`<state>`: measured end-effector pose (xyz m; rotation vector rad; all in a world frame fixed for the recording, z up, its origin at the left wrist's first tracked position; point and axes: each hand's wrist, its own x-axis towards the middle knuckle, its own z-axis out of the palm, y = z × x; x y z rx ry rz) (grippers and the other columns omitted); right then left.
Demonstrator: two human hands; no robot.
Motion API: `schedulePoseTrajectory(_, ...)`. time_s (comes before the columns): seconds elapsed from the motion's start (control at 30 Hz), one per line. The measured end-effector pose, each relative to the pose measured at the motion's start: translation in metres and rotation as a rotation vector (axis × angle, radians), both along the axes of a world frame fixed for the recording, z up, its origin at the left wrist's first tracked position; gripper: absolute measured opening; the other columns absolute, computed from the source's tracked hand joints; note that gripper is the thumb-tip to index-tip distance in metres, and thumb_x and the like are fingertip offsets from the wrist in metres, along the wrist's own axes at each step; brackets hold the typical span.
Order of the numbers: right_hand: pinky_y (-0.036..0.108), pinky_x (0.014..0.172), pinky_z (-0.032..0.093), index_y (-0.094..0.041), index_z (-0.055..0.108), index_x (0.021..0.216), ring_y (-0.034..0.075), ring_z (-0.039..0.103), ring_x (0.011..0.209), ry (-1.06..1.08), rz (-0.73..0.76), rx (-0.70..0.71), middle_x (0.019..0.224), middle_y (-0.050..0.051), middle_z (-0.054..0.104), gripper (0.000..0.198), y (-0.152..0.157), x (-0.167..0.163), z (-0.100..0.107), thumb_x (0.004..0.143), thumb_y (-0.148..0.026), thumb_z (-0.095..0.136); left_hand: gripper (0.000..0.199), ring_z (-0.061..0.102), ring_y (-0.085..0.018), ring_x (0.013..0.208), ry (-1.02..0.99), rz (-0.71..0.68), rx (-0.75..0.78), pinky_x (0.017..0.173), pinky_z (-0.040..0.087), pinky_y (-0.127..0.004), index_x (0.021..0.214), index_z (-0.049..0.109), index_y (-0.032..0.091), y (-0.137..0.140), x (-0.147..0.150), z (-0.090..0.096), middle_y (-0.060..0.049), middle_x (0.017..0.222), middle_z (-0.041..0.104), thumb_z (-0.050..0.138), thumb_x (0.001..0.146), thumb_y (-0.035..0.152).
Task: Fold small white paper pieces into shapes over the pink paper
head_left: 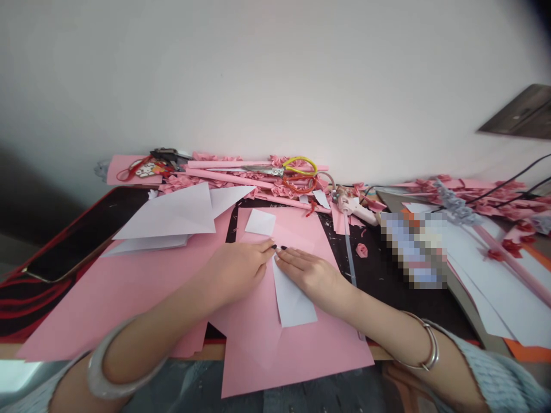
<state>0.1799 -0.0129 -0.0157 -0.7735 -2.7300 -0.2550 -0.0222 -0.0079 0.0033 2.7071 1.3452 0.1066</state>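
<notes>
A narrow folded strip of white paper lies slanted on a pink sheet. At its upper end the fingertips of both hands meet. My left hand is closed, its thumb and forefinger pinching the strip's top, though the exact grip is hidden. From the right side, my right hand bears down on the same strip with its fingers pressed together, covering the upper part. Just beyond the fingertips rests a small white paper square.
Larger white sheets lie on pink paper at the left, beside a black phone. Along the wall are scissors, pink paper flowers and rolled sticks. A glue gun and a small pink paper rose are at the right.
</notes>
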Motion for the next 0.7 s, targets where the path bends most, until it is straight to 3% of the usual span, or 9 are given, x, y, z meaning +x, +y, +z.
schedulePoseTrajectory(0.7,0.035,0.095,0.049,-0.004,0.06,0.111,0.022,0.058,0.108,0.012,0.024,0.031,0.114,0.014,0.063,0.03,0.0013,0.0033,-0.0051,0.09,-0.01,0.04,0.044,0.062,-0.021,0.099,0.019,0.016,-0.026,0.075,0.049,-0.032,0.128,0.048,0.026,-0.0001,-0.0011,0.0002,0.003,0.137,0.044,0.032,0.087,0.021)
